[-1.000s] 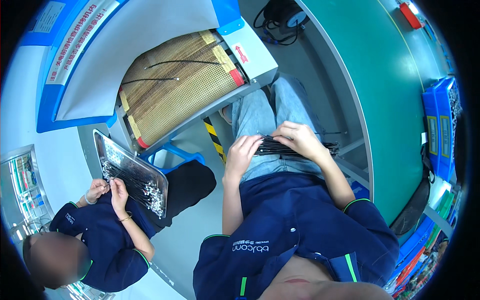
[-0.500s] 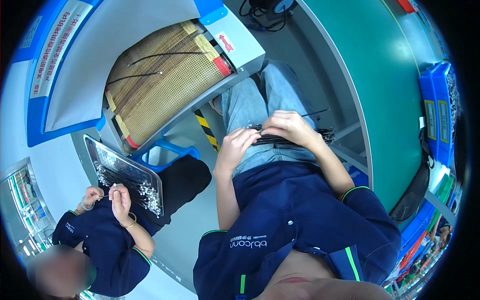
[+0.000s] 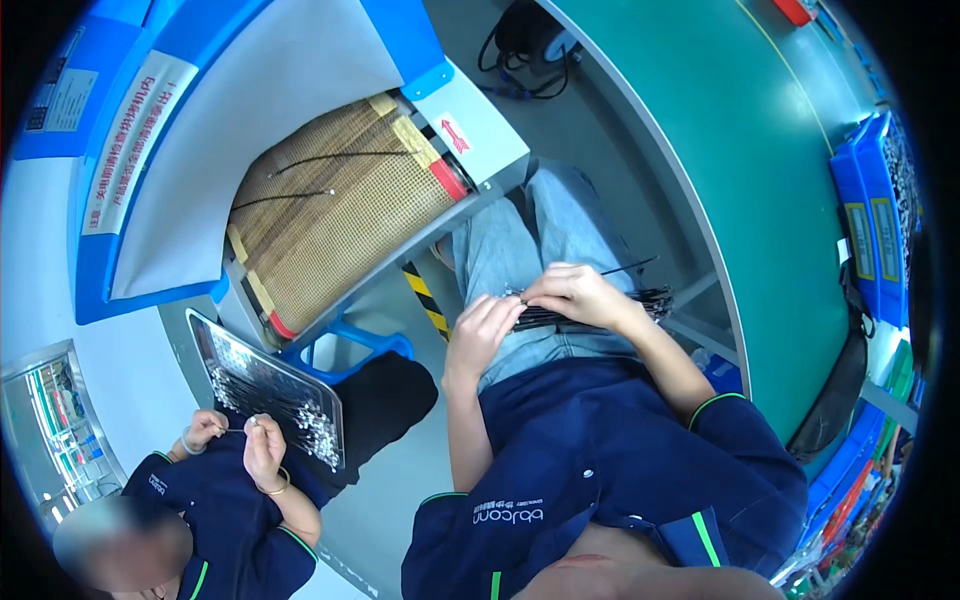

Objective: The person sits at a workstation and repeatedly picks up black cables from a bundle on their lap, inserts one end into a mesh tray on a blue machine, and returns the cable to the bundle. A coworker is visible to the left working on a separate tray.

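Factory workshop, mesh conveyor belt point(image 3: 330, 225), blue bins point(image 3: 866, 180)

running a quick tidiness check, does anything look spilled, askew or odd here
Nothing looks spilled. Perhaps odd: the bundle of black cables lies across the person's lap with no tray visible under it, whereas the co-worker's cables sit in a tray. Any damage is too small to tell.

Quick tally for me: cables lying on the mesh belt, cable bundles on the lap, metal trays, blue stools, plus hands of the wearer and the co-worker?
Black cables on the mesh belt: 2
Cable bundle on the lap: 1
Metal tray: 1
Blue stool: 1
Wearer's left hand and right hand: 2
Co-worker's hands: 2
Total: 9
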A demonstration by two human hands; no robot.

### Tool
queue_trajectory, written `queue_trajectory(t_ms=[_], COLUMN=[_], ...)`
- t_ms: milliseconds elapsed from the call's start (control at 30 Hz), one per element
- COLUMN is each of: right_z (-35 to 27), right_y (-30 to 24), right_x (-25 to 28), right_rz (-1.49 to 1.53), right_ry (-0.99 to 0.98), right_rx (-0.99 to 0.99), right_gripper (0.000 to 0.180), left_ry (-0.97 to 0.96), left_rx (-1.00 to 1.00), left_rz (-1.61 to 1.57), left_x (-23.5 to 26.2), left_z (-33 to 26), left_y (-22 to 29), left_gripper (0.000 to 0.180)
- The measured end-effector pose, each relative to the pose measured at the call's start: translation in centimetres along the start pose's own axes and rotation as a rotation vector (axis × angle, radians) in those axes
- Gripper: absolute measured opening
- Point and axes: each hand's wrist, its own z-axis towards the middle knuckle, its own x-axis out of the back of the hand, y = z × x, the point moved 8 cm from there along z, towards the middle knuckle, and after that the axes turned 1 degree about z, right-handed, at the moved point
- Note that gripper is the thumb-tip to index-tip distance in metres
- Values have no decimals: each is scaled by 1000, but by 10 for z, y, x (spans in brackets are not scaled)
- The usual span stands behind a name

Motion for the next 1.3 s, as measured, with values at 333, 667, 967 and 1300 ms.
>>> queue_trajectory(t_ms=[333, 667, 967, 1300], right_z=[0, -6, -5, -8], right_y=[-1, 5, 4, 8], right_x=[6, 4, 16, 22], right_rz=[-80, -40, 8, -84], right_ry=[37, 49, 71, 36], right_rx=[-32, -53, -4, -39], right_gripper=[11, 13, 12, 13], left_ry=[103, 82, 159, 94], left_rx=[-75, -25, -34, 47], left_rz=[39, 22, 1, 103], left_x=[7, -1, 5, 23], left_z=[5, 0, 4, -7], left_y=[2, 2, 2, -18], left_gripper=[19, 21, 21, 16])
